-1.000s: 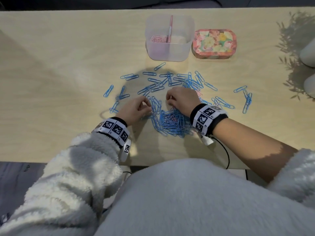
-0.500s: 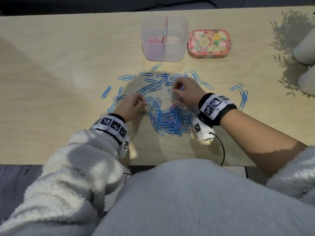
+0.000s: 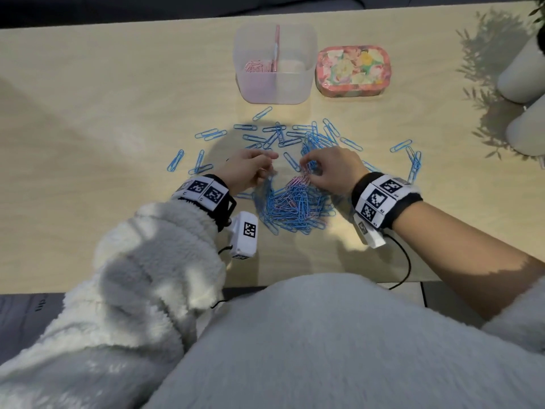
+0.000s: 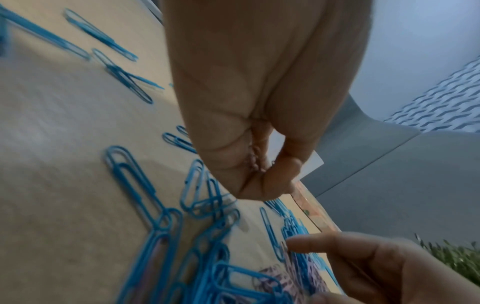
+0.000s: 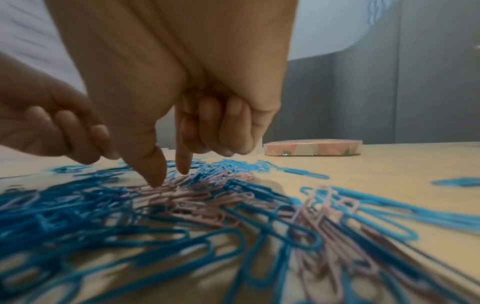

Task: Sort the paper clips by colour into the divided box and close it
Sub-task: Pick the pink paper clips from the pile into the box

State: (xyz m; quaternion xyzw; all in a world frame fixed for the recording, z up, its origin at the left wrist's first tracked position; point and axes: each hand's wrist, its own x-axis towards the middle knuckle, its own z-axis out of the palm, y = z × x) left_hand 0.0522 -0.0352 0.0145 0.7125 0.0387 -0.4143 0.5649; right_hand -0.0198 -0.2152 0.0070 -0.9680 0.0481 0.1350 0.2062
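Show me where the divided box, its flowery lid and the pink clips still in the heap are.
box (image 3: 275, 90): head view, on its clear front wall.
lid (image 3: 352, 70): head view, middle of its flowered top.
pink clips (image 5: 192, 197): right wrist view, on the pink bunch amid the blue heap.

Smooth coated paper clips (image 3: 290, 206) lie on a matt pale wood table (image 3: 103, 113) near a frosted translucent plastic box (image 3: 275, 87).

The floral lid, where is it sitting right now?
In the head view the floral lid lies on the table's far side, just right of the divided box, beyond the scattered blue clips.
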